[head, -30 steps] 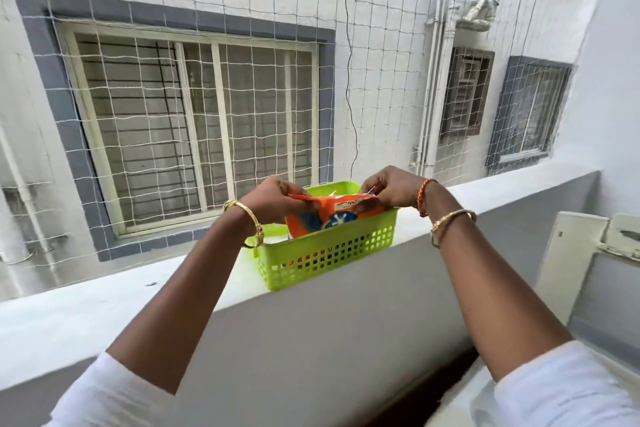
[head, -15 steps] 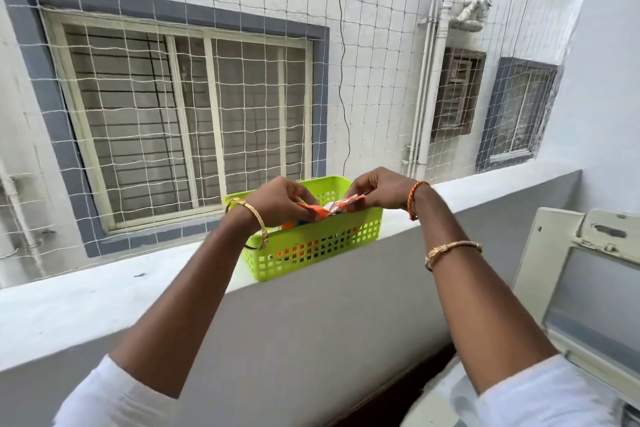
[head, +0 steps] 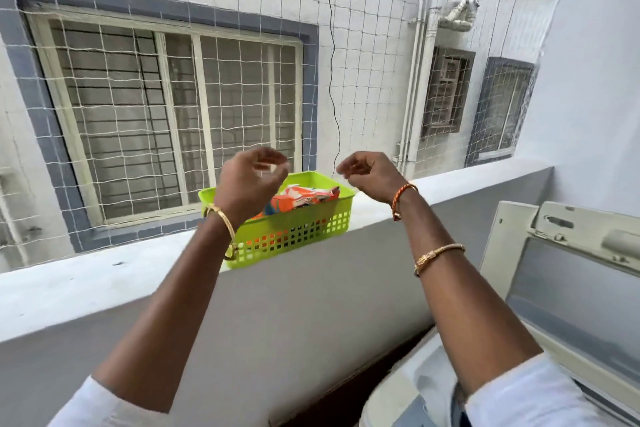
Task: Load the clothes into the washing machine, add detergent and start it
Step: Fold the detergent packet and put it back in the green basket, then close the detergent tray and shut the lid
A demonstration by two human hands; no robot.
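Orange detergent packet [head: 304,196] lies in green basket [head: 298,236], below both hands' fingers [head: 273,158]; fingers loosely curled, holding nothing.

Both hands have let go of the detergent packet [head: 304,196]. Left hand [head: 251,180] & right hand [head: 369,173] were pinching its top edge down in the basket [head: 294,236]; now lifted above it, apart, fingers loosely curled, holding nothing. Packet, held upright 1 s ago, now lies folded down inside the basket, below & between the hands.
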